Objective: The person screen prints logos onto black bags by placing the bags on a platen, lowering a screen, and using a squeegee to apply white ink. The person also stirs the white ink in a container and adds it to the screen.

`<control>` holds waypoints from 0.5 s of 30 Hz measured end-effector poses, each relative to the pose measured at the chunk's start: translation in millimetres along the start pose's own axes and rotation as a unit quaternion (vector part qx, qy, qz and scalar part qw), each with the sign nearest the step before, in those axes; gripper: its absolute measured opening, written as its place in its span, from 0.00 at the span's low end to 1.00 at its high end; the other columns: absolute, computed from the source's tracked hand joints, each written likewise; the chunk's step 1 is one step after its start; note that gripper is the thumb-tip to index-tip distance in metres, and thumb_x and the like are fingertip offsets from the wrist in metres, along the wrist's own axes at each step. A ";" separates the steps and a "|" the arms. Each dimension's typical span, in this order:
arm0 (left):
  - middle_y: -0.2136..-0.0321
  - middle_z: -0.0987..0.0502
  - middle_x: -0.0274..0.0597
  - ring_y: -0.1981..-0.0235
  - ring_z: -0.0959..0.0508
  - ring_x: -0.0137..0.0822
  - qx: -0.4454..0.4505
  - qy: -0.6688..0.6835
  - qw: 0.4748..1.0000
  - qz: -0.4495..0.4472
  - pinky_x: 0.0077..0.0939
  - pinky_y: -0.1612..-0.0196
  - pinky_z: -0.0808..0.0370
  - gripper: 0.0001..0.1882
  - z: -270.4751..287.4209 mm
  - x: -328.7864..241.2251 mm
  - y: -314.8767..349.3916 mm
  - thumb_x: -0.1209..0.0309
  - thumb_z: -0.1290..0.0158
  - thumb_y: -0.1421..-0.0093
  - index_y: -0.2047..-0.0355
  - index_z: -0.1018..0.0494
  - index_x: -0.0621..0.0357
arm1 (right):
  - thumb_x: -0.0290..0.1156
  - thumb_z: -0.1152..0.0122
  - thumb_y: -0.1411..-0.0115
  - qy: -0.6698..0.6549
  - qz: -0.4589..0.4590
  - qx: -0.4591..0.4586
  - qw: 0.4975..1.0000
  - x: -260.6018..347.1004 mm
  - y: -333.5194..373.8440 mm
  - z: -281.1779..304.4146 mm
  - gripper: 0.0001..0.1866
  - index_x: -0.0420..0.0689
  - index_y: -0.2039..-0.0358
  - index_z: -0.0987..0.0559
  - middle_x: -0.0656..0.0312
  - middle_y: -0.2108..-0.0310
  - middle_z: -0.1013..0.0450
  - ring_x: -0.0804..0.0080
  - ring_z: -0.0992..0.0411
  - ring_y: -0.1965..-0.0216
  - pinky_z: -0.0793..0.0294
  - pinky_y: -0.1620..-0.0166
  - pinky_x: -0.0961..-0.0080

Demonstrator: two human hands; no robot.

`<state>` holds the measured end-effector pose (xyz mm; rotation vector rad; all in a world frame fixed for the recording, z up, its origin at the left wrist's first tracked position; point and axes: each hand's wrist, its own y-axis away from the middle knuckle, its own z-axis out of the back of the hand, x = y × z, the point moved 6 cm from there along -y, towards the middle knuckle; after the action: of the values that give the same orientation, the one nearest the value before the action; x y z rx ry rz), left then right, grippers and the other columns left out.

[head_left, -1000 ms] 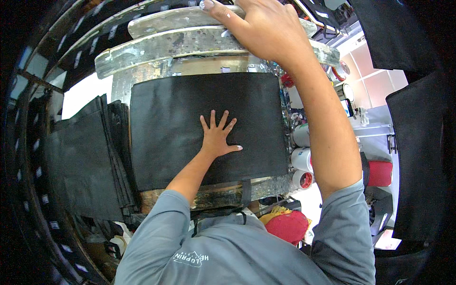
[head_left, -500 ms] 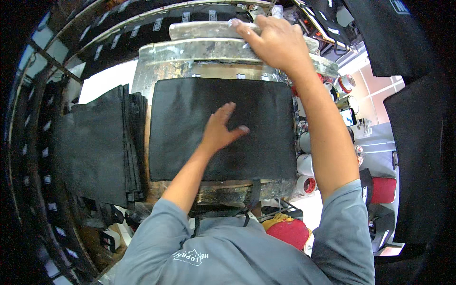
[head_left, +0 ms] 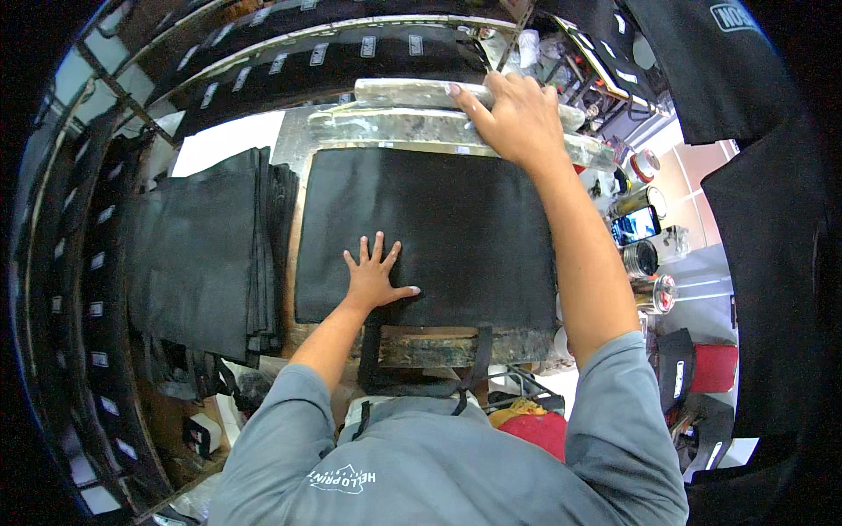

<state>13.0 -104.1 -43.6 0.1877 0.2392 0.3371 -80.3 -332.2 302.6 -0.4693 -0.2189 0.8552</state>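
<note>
A black fabric tote bag (head_left: 465,228) lies flat on a worn board, its dark strap handle (head_left: 481,351) hanging over the near edge. My left hand (head_left: 373,279) rests on the bag's near left part, palm down with fingers spread. Beyond the far edge of the bag, my right hand (head_left: 522,118) is closed over the top bar of a raised, stained whitish frame (head_left: 403,90), which resembles a screen-printing frame seen edge-on. Some of that hand's fingertips are hidden behind the bar. Left of the board, a thick stack of black bags (head_left: 197,254) sits close by.
Racks with rows of labelled black bags (head_left: 368,53) run along the far and left sides. Several cans and jars (head_left: 640,259) and a lit phone (head_left: 636,225) stand at the right. A red stool seat (head_left: 535,434) is near me, and black bags hang far right.
My left hand has moved nearer and settled with fingers spread on the bag. More of the strap handle shows at the near edge. My right hand keeps its hold on the frame.
</note>
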 end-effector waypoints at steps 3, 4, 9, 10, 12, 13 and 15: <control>0.22 0.58 0.55 0.24 0.57 0.67 0.029 0.005 1.000 0.002 0.85 0.33 0.58 0.66 4.9 0.6 1.6 0.18 0.46 0.56 0.24 0.47 0.39 | 0.71 0.54 0.35 -0.015 0.004 -0.016 1.000 1.9 5.9 -2.7 0.41 0.39 0.61 0.17 0.48 0.60 0.20 0.50 0.24 0.52 0.35 0.47 0.48; 0.23 0.57 0.55 0.24 0.56 0.66 0.039 0.011 0.999 0.008 0.84 0.33 0.57 0.66 8.7 2.4 -1.7 0.19 0.45 0.56 0.24 0.47 0.39 | 0.71 0.54 0.35 -0.015 0.000 -0.013 1.000 1.9 4.4 -2.8 0.41 0.39 0.61 0.17 0.48 0.60 0.20 0.50 0.24 0.52 0.35 0.47 0.47; 0.25 0.48 0.56 0.26 0.45 0.60 -0.130 0.332 0.934 -0.029 0.67 0.29 0.45 0.63 85.3 -12.3 -14.3 0.28 0.39 0.50 0.23 0.51 0.44 | 0.72 0.55 0.35 -0.002 0.010 -0.001 1.000 4.4 2.7 -2.5 0.42 0.39 0.59 0.18 0.48 0.60 0.20 0.49 0.24 0.52 0.34 0.49 0.47; 0.26 0.45 0.56 0.26 0.42 0.57 -0.164 0.546 0.819 -0.065 0.60 0.28 0.43 0.62 118.0 -13.0 -11.4 0.31 0.39 0.47 0.22 0.54 0.47 | 0.72 0.55 0.35 0.001 0.015 0.004 1.000 4.4 5.9 -5.4 0.42 0.39 0.58 0.18 0.47 0.59 0.20 0.48 0.24 0.52 0.33 0.49 0.46; 0.31 0.37 0.57 0.32 0.33 0.56 -0.188 0.818 0.526 -0.137 0.54 0.29 0.36 0.55 177.4 -13.9 -0.8 0.30 0.48 0.39 0.25 0.51 0.57 | 0.72 0.55 0.35 -0.013 0.023 0.089 0.996 -2.2 21.7 -24.7 0.42 0.39 0.57 0.19 0.47 0.57 0.21 0.47 0.24 0.51 0.33 0.48 0.44; 0.33 0.34 0.58 0.35 0.30 0.59 -0.147 0.913 0.355 -0.133 0.57 0.31 0.33 0.55 191.2 -8.8 10.0 0.26 0.57 0.37 0.31 0.44 0.65 | 0.72 0.55 0.35 -0.021 0.029 0.131 0.991 -5.0 31.8 -35.2 0.42 0.39 0.56 0.19 0.46 0.56 0.22 0.47 0.25 0.51 0.33 0.48 0.44; 0.35 0.31 0.59 0.36 0.28 0.57 -0.078 0.953 0.279 -0.094 0.57 0.32 0.33 0.58 202.3 -31.5 42.3 0.23 0.62 0.39 0.34 0.42 0.70 | 0.65 0.42 0.38 -0.016 0.081 0.193 0.978 -3.8 56.7 -56.4 0.36 0.41 0.51 0.22 0.48 0.51 0.23 0.48 0.25 0.48 0.31 0.46 0.40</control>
<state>24.3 -104.5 165.1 -0.6225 2.7016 0.1486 -100.1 -320.7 225.9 -0.1094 -0.0398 1.0374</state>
